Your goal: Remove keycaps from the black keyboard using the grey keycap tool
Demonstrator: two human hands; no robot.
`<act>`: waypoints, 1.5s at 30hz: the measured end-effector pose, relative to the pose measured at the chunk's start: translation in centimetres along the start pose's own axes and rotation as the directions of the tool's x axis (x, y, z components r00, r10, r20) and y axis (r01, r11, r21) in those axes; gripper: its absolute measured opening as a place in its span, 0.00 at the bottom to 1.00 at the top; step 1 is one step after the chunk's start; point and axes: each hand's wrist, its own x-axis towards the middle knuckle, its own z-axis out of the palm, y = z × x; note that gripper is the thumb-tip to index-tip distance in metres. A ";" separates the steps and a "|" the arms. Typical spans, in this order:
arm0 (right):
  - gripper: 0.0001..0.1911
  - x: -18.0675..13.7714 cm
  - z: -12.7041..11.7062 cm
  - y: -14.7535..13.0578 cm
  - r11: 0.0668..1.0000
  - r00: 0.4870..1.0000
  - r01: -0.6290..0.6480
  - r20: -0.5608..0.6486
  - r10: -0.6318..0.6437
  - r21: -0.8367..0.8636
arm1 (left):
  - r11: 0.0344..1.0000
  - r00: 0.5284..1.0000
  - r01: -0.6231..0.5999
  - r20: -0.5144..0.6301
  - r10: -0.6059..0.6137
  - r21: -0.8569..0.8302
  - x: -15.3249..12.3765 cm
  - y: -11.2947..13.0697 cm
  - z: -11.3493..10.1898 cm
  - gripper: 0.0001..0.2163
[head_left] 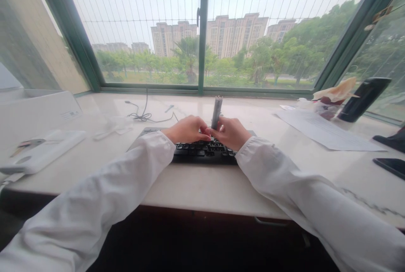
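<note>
A black keyboard (202,152) lies on the pale window-side desk (196,185) right in front of me. Both my hands hover over its far half, in white sleeves. My right hand (230,133) is curled round the lower end of a slim grey stick-shaped tool (217,111) that stands nearly upright above the keys. My left hand (188,130) is closed beside it, its fingertips pinched against the keys at the base of the tool; what they pinch is hidden.
A white flat device (41,150) and a white box (34,114) lie at the left. A loose cable (142,116) is behind the keyboard. Sheets of paper (325,133), a black cylinder (363,99) and dark flat objects (390,165) sit at the right. Window frame behind.
</note>
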 end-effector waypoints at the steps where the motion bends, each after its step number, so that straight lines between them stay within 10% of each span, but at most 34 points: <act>1: 0.11 -0.1 0.0 -0.2 1.000 1.000 -0.013 0.004 0.014 -0.022 | 1.000 1.000 -0.006 0.002 0.006 -0.006 0.0 -0.1 0.0 0.13; 12: 0.09 -0.5 1.6 -0.4 0.999 1.000 -0.006 0.002 0.006 -0.050 | 0.977 0.989 -0.144 0.019 0.148 -0.156 0.4 -2.0 0.5 0.13; 45: 0.09 -0.8 1.9 -0.3 0.995 0.999 -0.053 -0.008 0.052 -0.082 | 0.976 0.994 -0.068 -0.067 0.084 0.209 0.2 -0.7 1.2 0.15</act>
